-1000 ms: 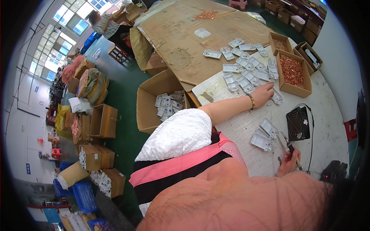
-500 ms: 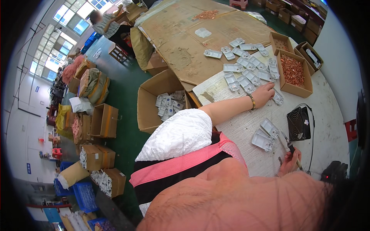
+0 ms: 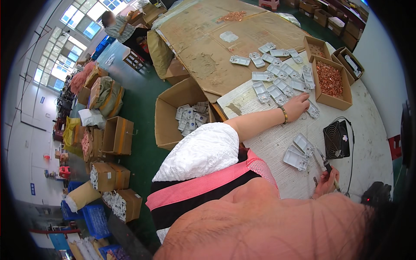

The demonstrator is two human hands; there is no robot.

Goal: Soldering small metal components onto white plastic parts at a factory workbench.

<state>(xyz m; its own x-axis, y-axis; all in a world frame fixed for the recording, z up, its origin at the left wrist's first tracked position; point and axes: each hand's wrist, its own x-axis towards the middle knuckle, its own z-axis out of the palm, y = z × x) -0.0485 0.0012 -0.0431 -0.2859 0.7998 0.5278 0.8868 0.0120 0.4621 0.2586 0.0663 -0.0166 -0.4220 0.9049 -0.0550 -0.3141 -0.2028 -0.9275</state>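
My left hand (image 3: 297, 107), with a beaded bracelet at its wrist, reaches across the table. Its fingers are closed on the end of a white plastic housing (image 3: 312, 112) beside the pile. In my right hand (image 3: 326, 185) is a soldering iron (image 3: 328, 167), its dark handle gripped and its tip pointing up and left. Near that tip lie two white housings, one (image 3: 302, 142) partly beside the other (image 3: 295, 158). Several more white housings (image 3: 276, 91) are spread farther up the table. My left fingertips are partly hidden.
A cardboard box of small copper-coloured parts (image 3: 333, 103) stands on the right. Below it is a black fan (image 3: 336, 141) with a cable. An open carton (image 3: 167, 117) holding white pieces is left of the table. Another person (image 3: 121, 32) sits far off.
Both hands stay nearly in place. The view has shifted very slightly, and the distant person's arm has lowered.
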